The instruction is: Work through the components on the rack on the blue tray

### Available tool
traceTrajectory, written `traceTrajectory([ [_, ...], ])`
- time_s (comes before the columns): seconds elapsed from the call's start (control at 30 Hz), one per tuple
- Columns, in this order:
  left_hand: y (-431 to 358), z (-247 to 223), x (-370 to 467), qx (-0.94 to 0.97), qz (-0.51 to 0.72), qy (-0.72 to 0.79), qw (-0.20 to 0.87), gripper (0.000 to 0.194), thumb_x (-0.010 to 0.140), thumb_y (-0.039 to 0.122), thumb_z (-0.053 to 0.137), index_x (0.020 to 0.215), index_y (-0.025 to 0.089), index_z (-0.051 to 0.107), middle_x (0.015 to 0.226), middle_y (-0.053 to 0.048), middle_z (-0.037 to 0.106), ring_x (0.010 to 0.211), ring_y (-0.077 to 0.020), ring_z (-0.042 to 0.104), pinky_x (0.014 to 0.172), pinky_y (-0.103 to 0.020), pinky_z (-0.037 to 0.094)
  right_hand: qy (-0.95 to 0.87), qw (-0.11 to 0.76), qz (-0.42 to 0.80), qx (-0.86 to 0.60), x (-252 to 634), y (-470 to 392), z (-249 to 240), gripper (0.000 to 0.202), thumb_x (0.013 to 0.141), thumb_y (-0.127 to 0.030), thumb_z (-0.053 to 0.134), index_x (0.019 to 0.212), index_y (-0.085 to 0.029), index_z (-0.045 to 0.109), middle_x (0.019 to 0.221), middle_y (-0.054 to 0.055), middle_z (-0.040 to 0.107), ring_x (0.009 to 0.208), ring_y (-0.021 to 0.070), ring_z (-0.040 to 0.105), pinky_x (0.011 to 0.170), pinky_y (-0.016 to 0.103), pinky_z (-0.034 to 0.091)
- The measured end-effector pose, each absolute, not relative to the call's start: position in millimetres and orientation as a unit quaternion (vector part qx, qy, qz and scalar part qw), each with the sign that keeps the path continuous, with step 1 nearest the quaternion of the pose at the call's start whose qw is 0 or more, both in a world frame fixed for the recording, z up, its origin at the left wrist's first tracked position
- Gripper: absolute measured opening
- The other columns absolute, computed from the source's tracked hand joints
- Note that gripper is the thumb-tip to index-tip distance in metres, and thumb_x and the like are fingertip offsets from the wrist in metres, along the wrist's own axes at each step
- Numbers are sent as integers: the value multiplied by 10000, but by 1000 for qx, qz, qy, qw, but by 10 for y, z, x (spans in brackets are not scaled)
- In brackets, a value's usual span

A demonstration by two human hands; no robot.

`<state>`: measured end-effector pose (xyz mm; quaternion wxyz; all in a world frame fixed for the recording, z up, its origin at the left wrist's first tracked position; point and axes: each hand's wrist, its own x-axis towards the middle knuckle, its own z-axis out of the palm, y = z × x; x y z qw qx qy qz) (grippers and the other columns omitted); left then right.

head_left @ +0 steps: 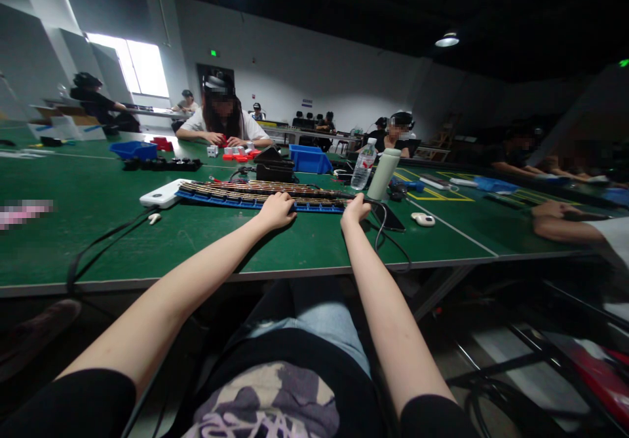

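Observation:
A long, narrow blue tray (314, 207) filled with rows of copper-coloured and dark strips lies across the green table in front of me. My left hand (278, 210) is closed over its front edge, right of the middle, with fingers bent and their tips partly hidden. At the tray's right end, my right hand (354, 209) is closed with its fingers round the corner; what lies inside the grip is mostly hidden. A white box-shaped device (162, 193) touches the tray's left end. Beside my right hand are a dark phone-like slab (390, 219) and a thin black cable (379, 238).
Right of the tray stand a pale green flask (384, 175) and a water bottle (363, 165). Behind it are a blue bin (310, 159) and a black box (274, 165). A white earbud (154, 218) and a small case (423, 219) lie nearby. A person (223, 120) works opposite.

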<state>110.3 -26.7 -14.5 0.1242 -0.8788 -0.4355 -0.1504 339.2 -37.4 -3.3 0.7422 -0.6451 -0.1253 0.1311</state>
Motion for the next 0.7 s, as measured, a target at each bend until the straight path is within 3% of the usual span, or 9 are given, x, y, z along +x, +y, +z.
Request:
traceTrajectory([
  [0.4,-241,-162,1102,-878,-154,-435,124,372,1022,354,621,1327,180,745,1395,-151,699,1277,-326,631,1058,-426,515,-120,745,134,-642,3363,-406,0,382,995,-301,524,618,-296,461,671,39,630,929,258,714,975,382,573],
  [0.7,-251,-152,1096,-878,-153,-436,120,374,1026,361,623,1332,182,742,1396,-148,701,1286,-324,630,1074,-421,510,-119,746,143,-639,3361,-410,4,319,979,-309,527,664,-300,478,692,39,655,958,269,720,1023,388,572],
])
